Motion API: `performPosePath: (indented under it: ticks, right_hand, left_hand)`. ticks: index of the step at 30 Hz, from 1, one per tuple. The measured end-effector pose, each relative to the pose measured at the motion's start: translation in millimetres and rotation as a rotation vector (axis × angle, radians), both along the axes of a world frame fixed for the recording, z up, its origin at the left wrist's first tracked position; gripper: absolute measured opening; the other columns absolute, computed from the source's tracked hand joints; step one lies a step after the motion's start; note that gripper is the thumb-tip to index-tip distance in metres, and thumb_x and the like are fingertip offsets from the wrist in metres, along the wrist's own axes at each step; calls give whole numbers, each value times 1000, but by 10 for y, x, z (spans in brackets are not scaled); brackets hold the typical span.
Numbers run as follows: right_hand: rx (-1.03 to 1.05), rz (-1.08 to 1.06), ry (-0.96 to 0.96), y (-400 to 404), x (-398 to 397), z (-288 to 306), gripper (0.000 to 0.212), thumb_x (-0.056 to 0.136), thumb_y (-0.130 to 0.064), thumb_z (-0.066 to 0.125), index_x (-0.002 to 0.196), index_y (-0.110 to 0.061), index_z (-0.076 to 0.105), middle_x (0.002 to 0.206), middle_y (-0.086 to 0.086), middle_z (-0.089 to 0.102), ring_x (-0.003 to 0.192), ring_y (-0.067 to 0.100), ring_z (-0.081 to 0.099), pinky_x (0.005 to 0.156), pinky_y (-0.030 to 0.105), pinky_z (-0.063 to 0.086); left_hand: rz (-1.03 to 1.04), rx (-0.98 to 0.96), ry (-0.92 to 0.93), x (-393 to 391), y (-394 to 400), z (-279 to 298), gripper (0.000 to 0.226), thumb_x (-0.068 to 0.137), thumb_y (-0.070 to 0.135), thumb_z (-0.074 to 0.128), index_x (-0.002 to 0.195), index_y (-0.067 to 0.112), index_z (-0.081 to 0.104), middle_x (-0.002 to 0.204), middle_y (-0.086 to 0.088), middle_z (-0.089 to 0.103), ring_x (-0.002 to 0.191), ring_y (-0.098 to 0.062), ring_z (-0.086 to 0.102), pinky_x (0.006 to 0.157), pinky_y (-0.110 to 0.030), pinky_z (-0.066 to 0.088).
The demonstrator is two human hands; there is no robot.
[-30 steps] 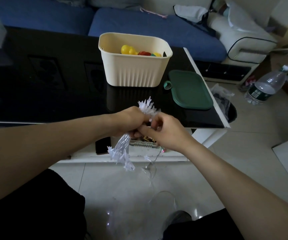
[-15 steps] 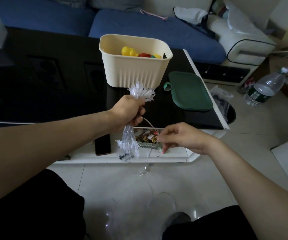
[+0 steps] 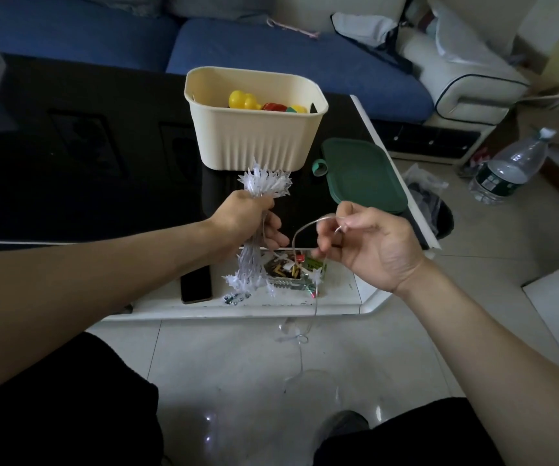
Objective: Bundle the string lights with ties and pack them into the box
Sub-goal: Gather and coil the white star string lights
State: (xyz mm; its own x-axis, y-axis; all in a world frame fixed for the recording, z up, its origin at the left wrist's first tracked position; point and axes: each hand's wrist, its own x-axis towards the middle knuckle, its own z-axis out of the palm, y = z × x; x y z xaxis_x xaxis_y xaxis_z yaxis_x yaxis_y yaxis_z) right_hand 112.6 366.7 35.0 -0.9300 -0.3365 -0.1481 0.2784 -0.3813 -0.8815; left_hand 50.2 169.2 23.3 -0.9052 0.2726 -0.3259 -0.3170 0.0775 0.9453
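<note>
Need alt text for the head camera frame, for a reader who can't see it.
A person's left hand grips a gathered bundle of white string lights above a table edge, while the right hand pinches a loose loop of the clear wire that trails to the floor. Behind stand an open cream box with colourful toys inside and its green lid beside it.

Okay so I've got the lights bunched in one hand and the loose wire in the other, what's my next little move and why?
Probably wrap the loose wire pinched by your right hand around the bundle your left hand grips; its tail trails to the floor, and no tie is visible on the bundle.
</note>
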Motion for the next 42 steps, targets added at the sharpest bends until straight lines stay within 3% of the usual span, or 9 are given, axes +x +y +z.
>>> performPosePath:
  ticks: [3,6,9,13,21,29,32,37,42]
  right_hand:
    - [4,-37,2,4,18,33,11,69,-8,53,60,-14,52,91,13,67,61,18,51,49,27,42]
    - [33,-62,9,35,15,21,14,73,-6,47,61,-13,50,103,13,69,62,15,52,43,23,37]
    - [81,-52,43,70,4,23,17,74,-5,47,60,-13,50,117,14,69,66,16,55,44,24,41]
    - [136,29,51,62,21,21,22,77,-6,46,58,-15,54,95,17,72,63,19,59,47,28,49]
    - [352,2,46,-80,17,-83,11,85,-11,64,74,-12,67,93,23,74,71,27,70,65,34,58]
    - [222,-50,38,-193,27,-11,18,76,-8,52,59,-13,54,94,21,71,51,19,49,42,24,35]
    - [187,-23,38,-196,25,16,16,75,-8,49,61,-13,49,92,24,71,50,19,49,42,24,37]
    - [342,-39,23,-260,27,-59,14,93,-10,60,79,-8,59,90,24,72,60,24,64,52,30,53]
    - [421,-77,-4,-305,10,-81,14,102,-14,55,95,-4,63,97,26,74,67,26,70,61,32,59]
  left_hand:
    - [10,-4,24,-4,-2,-10,31,106,18,39,83,1,53,65,-15,61,55,-30,60,57,-36,52]
    - [24,9,59,5,15,-8,30,106,18,40,83,4,52,65,-12,56,53,-26,58,58,-36,50]
    - [55,29,73,-11,24,-21,26,105,17,41,83,6,50,63,-7,52,51,-22,56,56,-35,49]
    - [103,80,35,-58,35,-37,23,104,15,42,83,10,47,61,-3,46,47,-20,50,50,-31,46]
    - [52,108,26,-19,92,-43,24,105,17,43,81,12,46,59,-1,43,48,-17,46,52,-32,45]
    - [-35,30,105,18,110,-106,25,104,19,44,82,9,47,60,-2,46,48,-17,46,52,-32,43]
    - [-56,11,133,29,113,-107,19,104,19,44,89,8,48,61,-2,45,48,-16,45,53,-32,42]
    - [-42,95,53,70,124,-84,26,105,19,43,84,5,51,65,-7,51,48,-18,50,49,-28,46]
    - [-92,93,9,107,135,-92,33,105,18,43,79,3,56,56,-6,57,55,-21,51,60,-33,45]
